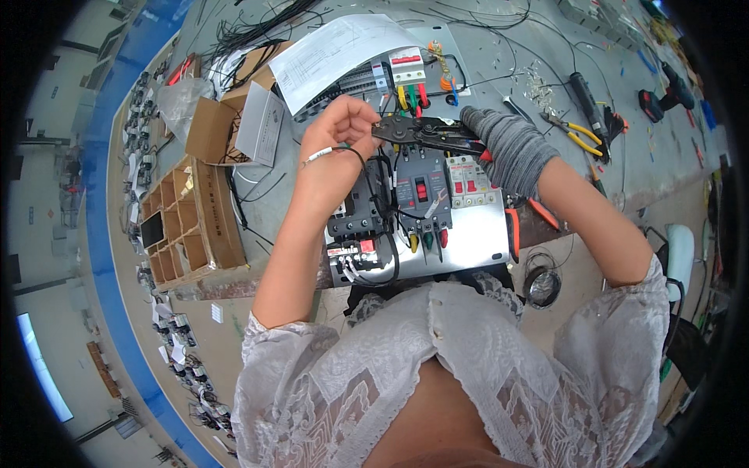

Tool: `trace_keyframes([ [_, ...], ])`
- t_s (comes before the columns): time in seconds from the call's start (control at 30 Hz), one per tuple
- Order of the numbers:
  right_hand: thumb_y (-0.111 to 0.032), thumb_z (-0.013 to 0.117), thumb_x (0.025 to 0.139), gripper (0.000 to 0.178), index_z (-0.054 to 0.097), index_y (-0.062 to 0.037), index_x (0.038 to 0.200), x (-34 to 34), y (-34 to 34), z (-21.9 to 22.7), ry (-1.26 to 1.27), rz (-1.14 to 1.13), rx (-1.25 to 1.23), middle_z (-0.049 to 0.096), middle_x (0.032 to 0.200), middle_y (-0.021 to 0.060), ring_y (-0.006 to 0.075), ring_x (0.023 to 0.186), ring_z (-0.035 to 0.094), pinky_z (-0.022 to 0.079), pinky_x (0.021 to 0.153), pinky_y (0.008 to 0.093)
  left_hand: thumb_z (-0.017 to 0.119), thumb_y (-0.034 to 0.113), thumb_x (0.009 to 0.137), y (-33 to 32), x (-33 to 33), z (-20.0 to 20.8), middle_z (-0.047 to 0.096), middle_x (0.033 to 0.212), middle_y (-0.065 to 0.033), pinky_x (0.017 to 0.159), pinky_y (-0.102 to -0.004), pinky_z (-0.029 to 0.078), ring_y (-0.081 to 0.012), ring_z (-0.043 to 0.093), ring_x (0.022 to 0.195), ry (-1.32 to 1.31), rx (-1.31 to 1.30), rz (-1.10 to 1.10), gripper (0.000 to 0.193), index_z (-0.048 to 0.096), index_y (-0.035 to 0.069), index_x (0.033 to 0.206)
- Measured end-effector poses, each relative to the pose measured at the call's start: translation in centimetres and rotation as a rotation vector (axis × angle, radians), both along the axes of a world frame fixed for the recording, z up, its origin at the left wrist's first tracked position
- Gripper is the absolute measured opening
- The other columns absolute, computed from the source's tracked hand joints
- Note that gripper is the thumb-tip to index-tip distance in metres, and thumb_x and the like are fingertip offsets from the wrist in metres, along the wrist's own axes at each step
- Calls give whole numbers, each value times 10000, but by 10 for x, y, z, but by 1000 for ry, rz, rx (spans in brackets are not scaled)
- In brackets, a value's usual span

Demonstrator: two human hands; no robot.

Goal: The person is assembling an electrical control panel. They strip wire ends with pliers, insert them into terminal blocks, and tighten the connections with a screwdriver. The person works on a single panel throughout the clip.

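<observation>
In my right hand (511, 148), which wears a grey striped glove, is a pair of crimping pliers (421, 132) with black handles and red tips. Its jaws point left, toward my bare left hand (338, 144). The left fingers are pinched together at the jaws; what they hold is hidden. A black wire (360, 160) with a white sleeve (320, 154) lies across the left wrist. Beneath both hands is a metal mounting plate (476, 242) carrying a black circuit breaker (421, 189) with a red switch, a white breaker (470, 186) with red toggles, and looped black wiring.
Paper (343, 54) covers part of the plate's far side. An open cardboard box (257, 125) and a divided cardboard tray (207, 226) stand left. Yellow-handled pliers (581, 136), a cordless drill (667, 93) and scattered small metal pieces (538, 90) lie right. A wire coil (542, 286) sits below the table edge.
</observation>
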State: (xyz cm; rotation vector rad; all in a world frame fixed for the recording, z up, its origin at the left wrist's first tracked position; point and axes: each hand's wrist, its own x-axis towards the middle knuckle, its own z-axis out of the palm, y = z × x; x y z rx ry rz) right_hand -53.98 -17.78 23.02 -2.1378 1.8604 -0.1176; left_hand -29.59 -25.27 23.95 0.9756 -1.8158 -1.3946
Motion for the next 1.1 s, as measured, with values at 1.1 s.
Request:
trace_keyframes([
  [1.1,15,701,634,706,463,-20,1297,-2,-26,-3,-40,22,208,604,1055,169,317,818,627,524,779,344,563,-114,793,-5,2,5,625,858,-35,764,-236,473,-118,611,801,53,212,-50,242,556,36,983],
])
